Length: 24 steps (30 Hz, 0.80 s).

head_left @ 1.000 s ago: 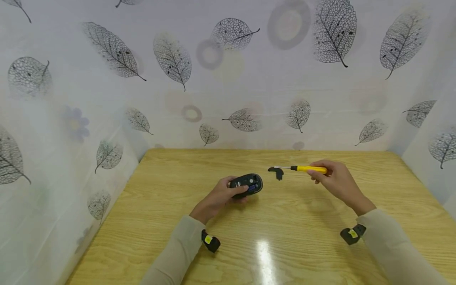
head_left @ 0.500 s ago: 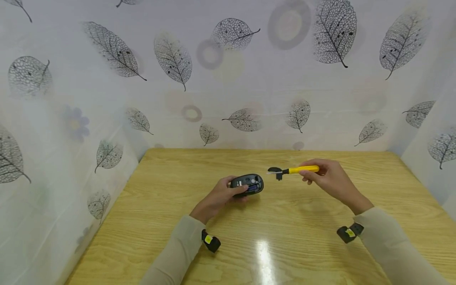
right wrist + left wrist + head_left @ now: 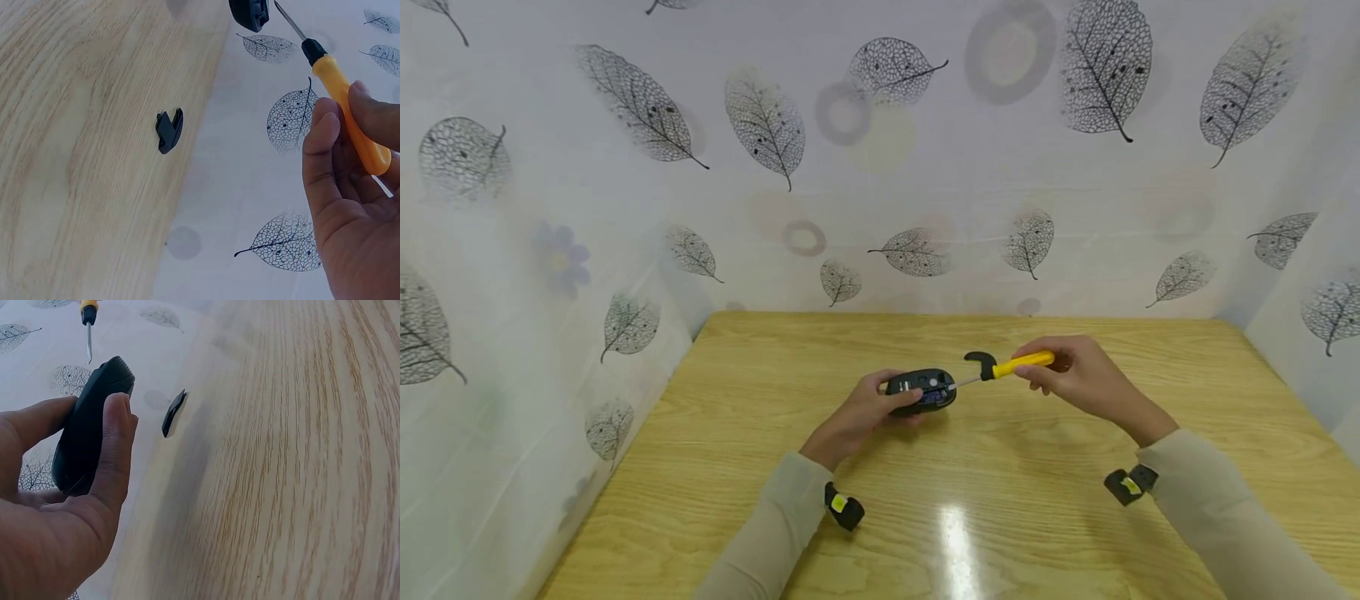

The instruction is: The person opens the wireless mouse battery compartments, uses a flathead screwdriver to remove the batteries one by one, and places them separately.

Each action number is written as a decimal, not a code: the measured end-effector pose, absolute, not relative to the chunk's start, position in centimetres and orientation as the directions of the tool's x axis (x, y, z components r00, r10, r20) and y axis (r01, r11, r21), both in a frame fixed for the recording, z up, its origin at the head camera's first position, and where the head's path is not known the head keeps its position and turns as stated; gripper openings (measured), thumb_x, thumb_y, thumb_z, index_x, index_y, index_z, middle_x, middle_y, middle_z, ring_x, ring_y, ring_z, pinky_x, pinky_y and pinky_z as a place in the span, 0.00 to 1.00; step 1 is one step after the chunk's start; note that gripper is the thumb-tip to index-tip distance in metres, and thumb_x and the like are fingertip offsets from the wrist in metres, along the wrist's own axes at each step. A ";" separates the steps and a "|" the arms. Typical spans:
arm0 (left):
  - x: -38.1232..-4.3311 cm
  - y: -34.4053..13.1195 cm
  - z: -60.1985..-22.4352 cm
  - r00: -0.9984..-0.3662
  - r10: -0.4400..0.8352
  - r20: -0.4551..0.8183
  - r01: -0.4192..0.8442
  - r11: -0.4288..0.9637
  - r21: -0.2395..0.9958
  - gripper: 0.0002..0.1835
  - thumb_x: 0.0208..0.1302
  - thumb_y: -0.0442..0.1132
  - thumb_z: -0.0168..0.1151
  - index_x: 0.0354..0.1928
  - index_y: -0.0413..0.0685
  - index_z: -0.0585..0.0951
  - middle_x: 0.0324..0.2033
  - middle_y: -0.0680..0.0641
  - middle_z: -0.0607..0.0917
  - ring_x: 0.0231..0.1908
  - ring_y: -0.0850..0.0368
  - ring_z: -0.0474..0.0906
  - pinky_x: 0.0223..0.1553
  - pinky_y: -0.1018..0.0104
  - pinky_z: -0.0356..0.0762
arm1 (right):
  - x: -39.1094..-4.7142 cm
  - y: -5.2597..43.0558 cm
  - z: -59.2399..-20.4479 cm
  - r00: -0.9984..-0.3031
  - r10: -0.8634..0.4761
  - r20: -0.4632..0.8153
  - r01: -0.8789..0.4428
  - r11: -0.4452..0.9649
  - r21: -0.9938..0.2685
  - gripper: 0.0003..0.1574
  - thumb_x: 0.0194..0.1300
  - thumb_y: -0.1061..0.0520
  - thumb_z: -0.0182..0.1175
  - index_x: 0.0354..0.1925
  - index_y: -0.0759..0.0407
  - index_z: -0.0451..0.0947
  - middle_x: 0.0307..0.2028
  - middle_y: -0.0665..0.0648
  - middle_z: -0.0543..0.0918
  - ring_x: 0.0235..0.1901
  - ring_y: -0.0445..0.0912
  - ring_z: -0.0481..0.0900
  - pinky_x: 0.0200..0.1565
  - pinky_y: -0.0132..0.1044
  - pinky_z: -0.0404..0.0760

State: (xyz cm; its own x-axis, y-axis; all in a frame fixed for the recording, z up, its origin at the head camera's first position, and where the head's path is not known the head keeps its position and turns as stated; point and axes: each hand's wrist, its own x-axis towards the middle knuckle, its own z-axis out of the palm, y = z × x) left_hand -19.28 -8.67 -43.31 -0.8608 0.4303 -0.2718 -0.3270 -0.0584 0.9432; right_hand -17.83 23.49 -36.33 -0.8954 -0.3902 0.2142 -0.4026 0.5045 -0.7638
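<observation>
We see the pale wood-grain desk; above it, the left hand grips a black oval plastic mouse, and the right hand pinches a yellow-handled metal screwdriver. A small black notched plastic piece lies beyond. We'd judge: tip positioning; next calls for steadying the mouse.

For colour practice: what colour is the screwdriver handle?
Yellow-orange handle, clearest in the right wrist view.

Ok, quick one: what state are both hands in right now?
Left hand: closed, holding the black mouse.
Right hand: closed, holding the yellow-handled screwdriver.
</observation>
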 end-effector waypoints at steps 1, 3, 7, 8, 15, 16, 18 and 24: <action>-19.3 -8.7 -43.3 -0.860 0.432 -0.272 -0.329 -0.061 0.942 0.30 0.71 0.36 0.65 0.70 0.36 0.67 0.60 0.31 0.75 0.42 0.45 0.87 0.51 0.57 0.85 | -17.8 23.4 -36.2 -0.895 -0.394 0.208 -0.402 0.513 -0.758 0.12 0.69 0.61 0.67 0.49 0.65 0.85 0.29 0.54 0.85 0.24 0.45 0.81 0.25 0.37 0.84; -19.3 -8.7 -43.2 -0.858 0.435 -0.273 -0.331 -0.063 0.941 0.30 0.71 0.35 0.65 0.70 0.36 0.67 0.61 0.30 0.74 0.43 0.45 0.87 0.51 0.58 0.85 | -17.8 23.1 -36.0 -0.895 -0.399 0.197 -0.401 0.529 -0.748 0.12 0.69 0.60 0.67 0.49 0.64 0.85 0.29 0.54 0.84 0.24 0.45 0.80 0.26 0.38 0.84; -19.3 -8.7 -43.3 -0.857 0.439 -0.272 -0.330 -0.061 0.942 0.29 0.70 0.34 0.65 0.69 0.34 0.67 0.60 0.30 0.74 0.43 0.44 0.87 0.50 0.59 0.86 | -17.8 22.8 -35.5 -0.893 -0.415 0.177 -0.402 0.556 -0.727 0.13 0.69 0.59 0.67 0.48 0.65 0.85 0.32 0.55 0.84 0.25 0.44 0.80 0.27 0.39 0.85; -19.3 -8.6 -43.3 -0.857 0.438 -0.272 -0.329 -0.059 0.943 0.29 0.70 0.34 0.65 0.68 0.34 0.67 0.60 0.30 0.75 0.42 0.45 0.87 0.49 0.59 0.86 | -17.8 22.7 -35.4 -0.893 -0.417 0.169 -0.400 0.564 -0.723 0.13 0.69 0.58 0.67 0.48 0.65 0.85 0.33 0.55 0.84 0.25 0.44 0.80 0.28 0.39 0.85; -19.4 -8.5 -43.3 -0.860 0.426 -0.281 -0.328 -0.040 0.944 0.30 0.69 0.34 0.66 0.68 0.32 0.67 0.58 0.30 0.76 0.39 0.49 0.87 0.48 0.60 0.86 | -18.1 22.3 -35.1 -0.880 -0.450 0.153 -0.421 0.589 -0.690 0.12 0.69 0.56 0.67 0.46 0.63 0.86 0.34 0.54 0.85 0.25 0.43 0.81 0.26 0.36 0.84; -19.4 -8.5 -43.3 -0.861 0.424 -0.282 -0.328 -0.038 0.944 0.30 0.69 0.34 0.66 0.68 0.32 0.67 0.58 0.30 0.76 0.39 0.49 0.87 0.48 0.60 0.86 | -18.2 22.2 -35.1 -0.875 -0.457 0.157 -0.430 0.589 -0.685 0.12 0.69 0.56 0.68 0.46 0.62 0.87 0.34 0.54 0.84 0.25 0.43 0.81 0.26 0.35 0.84; -19.4 -8.5 -43.4 -0.861 0.421 -0.285 -0.328 -0.032 0.944 0.30 0.69 0.34 0.67 0.68 0.32 0.67 0.58 0.30 0.76 0.38 0.49 0.87 0.48 0.59 0.86 | -18.3 22.1 -34.9 -0.866 -0.474 0.162 -0.448 0.588 -0.674 0.11 0.68 0.57 0.68 0.45 0.63 0.87 0.33 0.53 0.84 0.24 0.42 0.80 0.26 0.34 0.83; -19.5 -8.6 -43.6 -0.864 0.411 -0.291 -0.321 -0.005 0.947 0.31 0.69 0.36 0.67 0.69 0.34 0.67 0.58 0.31 0.76 0.41 0.46 0.87 0.50 0.58 0.86 | -18.3 21.6 -34.5 -0.856 -0.497 0.138 -0.450 0.587 -0.673 0.11 0.66 0.59 0.69 0.45 0.64 0.87 0.31 0.53 0.84 0.22 0.42 0.78 0.23 0.34 0.81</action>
State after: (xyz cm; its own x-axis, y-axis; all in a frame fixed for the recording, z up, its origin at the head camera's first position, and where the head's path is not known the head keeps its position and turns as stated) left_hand -19.49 -8.56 -43.60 -0.8641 0.4109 -0.2906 -0.3209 -0.0049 0.9471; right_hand -18.28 21.61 -34.48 -0.8564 -0.4975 0.1384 -0.4498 0.5870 -0.6731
